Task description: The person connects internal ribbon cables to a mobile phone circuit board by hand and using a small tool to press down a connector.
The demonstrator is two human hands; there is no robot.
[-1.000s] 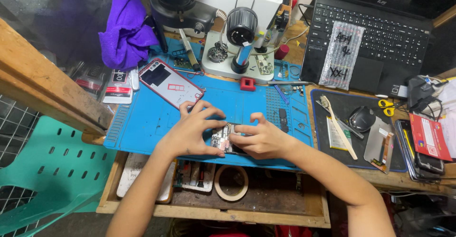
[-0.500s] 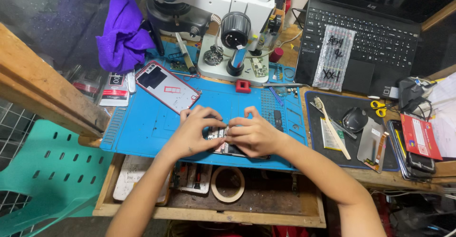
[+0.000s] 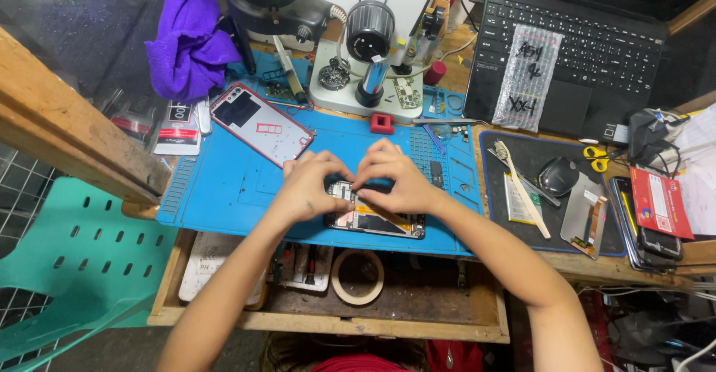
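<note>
Both hands work the opened phone lying at 6 o'clock on the blue mat: left hand curled, fingertips pinched onto the phone's upper-left end, right hand fingers together pressing the same spot from 3 o'clock. Red-edged back cover lies at 10 o'clock of the hands; a clear bubble bag with black marks sits on the laptop at 1 o'clock, a red card at 3 o'clock. Open drawer at 6 o'clock holds a tape roll and a small parts box.
</note>
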